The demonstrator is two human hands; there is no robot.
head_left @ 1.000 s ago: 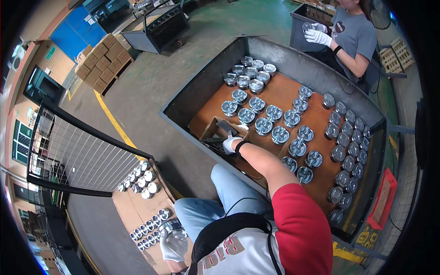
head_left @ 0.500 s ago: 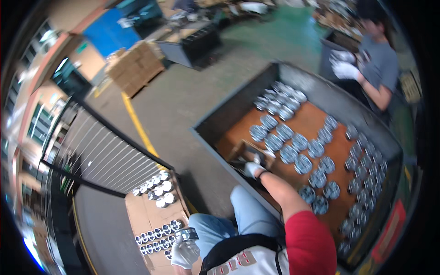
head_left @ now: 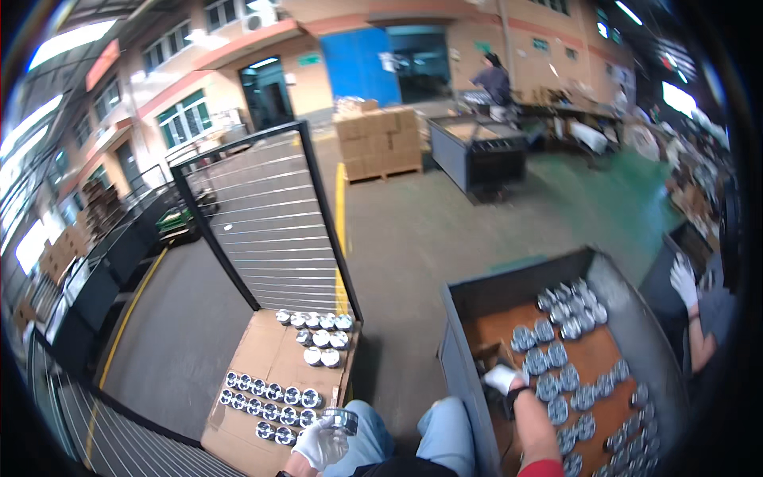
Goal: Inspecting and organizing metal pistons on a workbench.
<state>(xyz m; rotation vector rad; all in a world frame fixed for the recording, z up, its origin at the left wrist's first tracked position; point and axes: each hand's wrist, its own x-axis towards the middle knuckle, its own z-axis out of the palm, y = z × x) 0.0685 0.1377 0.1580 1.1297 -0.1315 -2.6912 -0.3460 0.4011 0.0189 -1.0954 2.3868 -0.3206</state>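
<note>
My left hand point(head_left: 318, 445), in a white glove, is closed around a shiny metal piston point(head_left: 340, 420) beside my left knee. Close by, several more pistons point(head_left: 271, 412) stand in rows on a cardboard-covered surface point(head_left: 250, 350). My right hand point(head_left: 502, 379), also gloved, reaches over the near wall of a large grey metal bin point(head_left: 455, 342) to a small cardboard box point(head_left: 494, 352) inside it. Its fingers look curled; what they hold, if anything, cannot be made out. Round metal pistons point(head_left: 548, 387) lie in groups on the bin's brown base sheet.
A black wire-mesh frame point(head_left: 262, 215) rises behind the cardboard surface. Stacked cartons point(head_left: 380, 143) sit on a pallet farther off, near another grey bin point(head_left: 477, 155). At the right, a co-worker's gloved hand point(head_left: 682, 278) shows beyond the large bin. Yellow lines mark the floor.
The view has swung up and left, bringing in more of the building and the mesh frame. My left hand still holds the piston; my right hand stays by the small box.
</note>
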